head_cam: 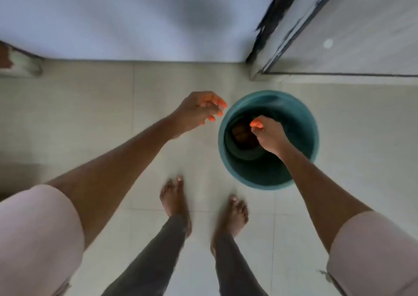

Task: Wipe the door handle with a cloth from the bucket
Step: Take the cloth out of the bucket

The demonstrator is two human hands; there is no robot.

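The task is judged to be at its very start: nothing has been lifted from the bucket [303, 112], and the door handle is not seen anywhere in the view. The right hand [268, 135] is held over the bucket's mouth, its fingers curled loosely inward with the fingertips [256, 124] pointed down toward the bottom; nothing is gripped between them. Directly below those fingertips, deep inside the bucket, a dark brownish shape [243, 135] is made out, taken to be the cloth, though blur and shadow leave this uncertain. The left hand [199, 112] is held just outside the rim, to the far side of the right fingertips, its fingers half curled and empty. Still to be done, as far as can be judged: the cloth grasped and lifted out, the handle found, and the wiping itself.
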